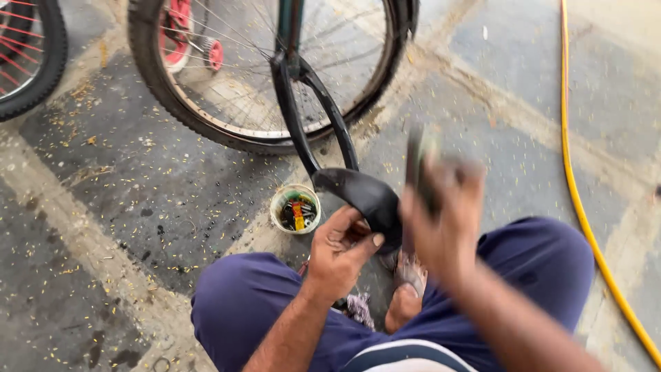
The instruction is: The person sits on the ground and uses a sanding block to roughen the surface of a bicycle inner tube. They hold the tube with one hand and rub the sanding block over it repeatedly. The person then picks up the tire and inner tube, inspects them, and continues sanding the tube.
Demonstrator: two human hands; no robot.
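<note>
Cup: small, on the concrete floor beside the bicycle wheel, holds small colourful items.
Left hand: fingers closed, pinching the black inner tube.
Right hand: blurred, closed around a dark tool.

The person wears loose trousers of a deep blue-violet cloth, smooth and plain, covering both knees. At the bottom edge of the view a strip of a top shows, dark blue with a broad white band curving across it. Both forearms are bare, with no sleeves, watch or bracelet in sight. The left hand is sharp and ungloved; the right hand is blurred, probably bare too. A bare foot shows between the legs
</note>
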